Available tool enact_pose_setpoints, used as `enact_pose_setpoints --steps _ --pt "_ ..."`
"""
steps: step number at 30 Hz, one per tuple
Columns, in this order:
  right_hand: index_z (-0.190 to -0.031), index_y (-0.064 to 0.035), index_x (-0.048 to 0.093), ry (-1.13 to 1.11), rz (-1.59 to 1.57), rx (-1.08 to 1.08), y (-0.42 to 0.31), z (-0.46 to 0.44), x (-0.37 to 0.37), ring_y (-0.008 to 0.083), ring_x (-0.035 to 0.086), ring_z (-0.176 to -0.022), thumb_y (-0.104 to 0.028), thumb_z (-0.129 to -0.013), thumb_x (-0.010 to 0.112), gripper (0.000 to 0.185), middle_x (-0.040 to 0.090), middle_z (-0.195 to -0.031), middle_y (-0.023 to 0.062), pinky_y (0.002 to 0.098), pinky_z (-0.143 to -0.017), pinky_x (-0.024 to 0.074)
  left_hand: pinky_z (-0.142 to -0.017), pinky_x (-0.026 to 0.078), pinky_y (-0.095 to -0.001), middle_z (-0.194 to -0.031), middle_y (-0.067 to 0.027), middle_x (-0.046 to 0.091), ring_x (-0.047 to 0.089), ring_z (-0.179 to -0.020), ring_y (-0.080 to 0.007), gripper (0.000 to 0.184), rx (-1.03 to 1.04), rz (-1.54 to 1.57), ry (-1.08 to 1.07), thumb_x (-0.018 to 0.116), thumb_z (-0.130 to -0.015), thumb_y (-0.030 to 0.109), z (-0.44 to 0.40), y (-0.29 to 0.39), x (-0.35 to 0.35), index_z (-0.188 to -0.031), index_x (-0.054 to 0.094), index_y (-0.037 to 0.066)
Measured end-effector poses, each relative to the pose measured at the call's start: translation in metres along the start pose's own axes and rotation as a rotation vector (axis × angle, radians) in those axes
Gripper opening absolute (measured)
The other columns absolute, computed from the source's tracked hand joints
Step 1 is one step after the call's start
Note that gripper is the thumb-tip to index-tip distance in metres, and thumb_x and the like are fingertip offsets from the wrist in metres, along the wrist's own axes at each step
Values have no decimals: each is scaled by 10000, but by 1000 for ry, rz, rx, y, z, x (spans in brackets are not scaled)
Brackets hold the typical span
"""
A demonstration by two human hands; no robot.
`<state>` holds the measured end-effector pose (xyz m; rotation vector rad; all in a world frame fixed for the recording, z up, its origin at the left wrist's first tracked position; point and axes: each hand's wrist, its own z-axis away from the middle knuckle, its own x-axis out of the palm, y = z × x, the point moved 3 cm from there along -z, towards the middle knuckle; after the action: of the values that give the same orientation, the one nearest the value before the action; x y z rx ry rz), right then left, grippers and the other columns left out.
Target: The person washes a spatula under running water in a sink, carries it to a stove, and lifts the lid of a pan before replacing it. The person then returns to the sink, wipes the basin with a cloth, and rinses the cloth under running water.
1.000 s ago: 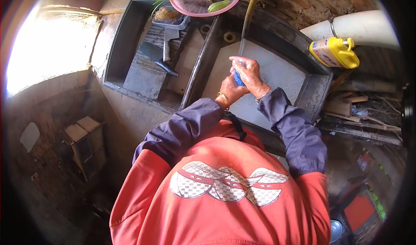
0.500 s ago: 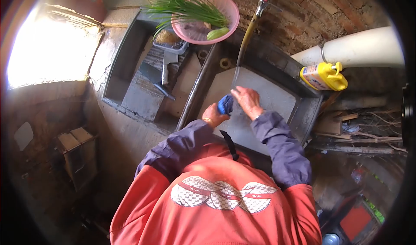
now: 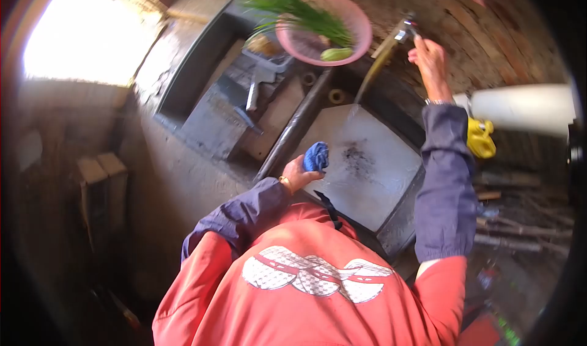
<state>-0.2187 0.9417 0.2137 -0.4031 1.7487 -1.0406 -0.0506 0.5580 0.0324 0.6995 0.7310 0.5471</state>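
My left hand is closed around a bunched blue cloth above the near left part of the sink basin. Up at the wall, my right hand has its fingertips on the handle of the tap; motion blur softens the grip. A yellowish hose hangs from the tap into the basin, and a thin stream of water shows below its end. Dark specks lie scattered on the pale basin bottom.
Left of the divider, another basin holds a cleaver, a dark-bladed knife and a plastic tub. A pink colander with long green leaves and a pale green vegetable stands behind. At right are a yellow bottle and a white pipe.
My right hand has left the cloth's side and risen to the tap handle. My left hand still holds the cloth, slightly lower. Dark specks now show in the basin. The view has shifted.
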Motion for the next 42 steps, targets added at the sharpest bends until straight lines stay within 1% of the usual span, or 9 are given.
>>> enact_pose_setpoints --steps 5,10,13,17,22,31,35,38,42 --pt "-865 45 613 -105 -64 -10 -13 11 48 163 655 -611 -302 -925 567 355 660 -700 107 290 -576 514 -778 481 -378 -887 -142 673 640 -840 -288 624 -58 46 34 809 -561 457 5 7 -9 -989 651 31" --pt "-913 24 635 -113 -159 -4 -30 34 41 132 629 -620 -334 -949 549 371 652 -709 81 263 -571 481 -692 513 -317 -857 -94 668 645 -735 -195 567 -63 241 76 851 -599 344 11 17 -27 -1004 633 13" --pt "-952 2 650 -122 -148 13 -13 80 41 106 595 -623 -325 -963 532 348 635 -694 56 245 -570 464 -664 516 -284 -837 -42 669 622 -720 -116 456 67 430 298 840 -664 242 12 2 -62 -1011 641 23" --pt "-933 -4 653 -353 -252 222 70 186 69 84 572 -582 -263 -957 548 281 637 -697 39 230 -530 454 -671 515 -331 -825 -107 696 652 -689 -171 486 -3 496 601 814 -640 366 6 -57 -140 -912 672 -11" --pt "-1040 32 652 -409 -332 488 120 313 95 118 612 -585 -223 -946 555 288 649 -717 70 238 -531 497 -809 502 -393 -952 -250 669 653 -912 -350 788 -421 -116 782 725 -619 622 9 -81 -212 -961 641 -83" --pt "-1134 27 631 -428 -555 660 30 332 80 147 668 -699 -273 -954 556 358 675 -793 107 232 -607 537 -916 464 -424 -1141 -228 569 564 -1081 -372 670 -415 -226 658 708 -704 503 14 -102 -203 -1151 576 21" --pt "-1139 23 634 -384 -728 676 -8 312 85 127 664 -733 -241 -949 571 331 674 -797 99 213 -623 534 -867 482 -419 -1055 -205 592 591 -999 -364 518 -275 -171 917 715 -695 412 32 -77 -201 -1041 632 36" --pt "-1134 21 643 -504 -199 77 11 323 123 111 654 -739 -136 -920 609 268 686 -825 97 210 -651 531 -695 485 -380 -840 -124 586 596 -775 -263 341 174 -75 1144 755 -722 330 48 -41 -199 -896 678 47" --pt "-1115 28 651 -671 -454 244 -68 349 140 118 654 -740 -138 -917 617 261 691 -835 92 222 -671 530 -631 481 -301 -850 -88 572 592 -707 -170 212 412 72 1082 746 -748 184 97 37 -186 -891 676 44"
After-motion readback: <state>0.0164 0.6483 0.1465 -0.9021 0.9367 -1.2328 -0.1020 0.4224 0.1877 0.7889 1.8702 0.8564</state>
